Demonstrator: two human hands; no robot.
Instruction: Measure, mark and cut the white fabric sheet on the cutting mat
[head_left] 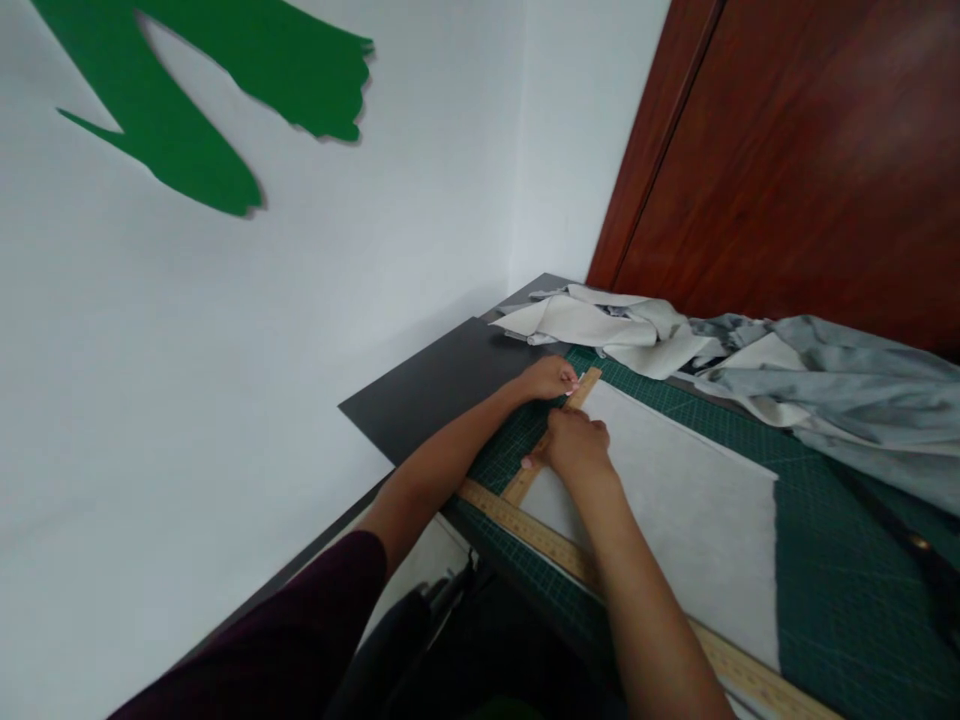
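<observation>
A sheet of white cloth (675,500) lies flat on a green cutting mat (847,600). Across its left edge runs a short wooden ruler (525,485), whose near end meets a long wooden ruler (551,543) along the table's front. My right hand (577,442) presses on the short ruler with curled fingers, its thumb reaching toward the ruler's left side. By the ruler's far end, my left hand (551,378) has its fingertips pinched together. Something small and white shows at those fingertips, too small to name. My right forearm covers part of the long ruler.
Crumpled grey and off-white cloth (862,390) is heaped along the back and right. A dark tool with a brass-coloured pivot (919,542) lies at the right edge, blurred. A dark grey panel (427,390) borders the white wall (300,300); a reddish wooden door (810,170) stands behind.
</observation>
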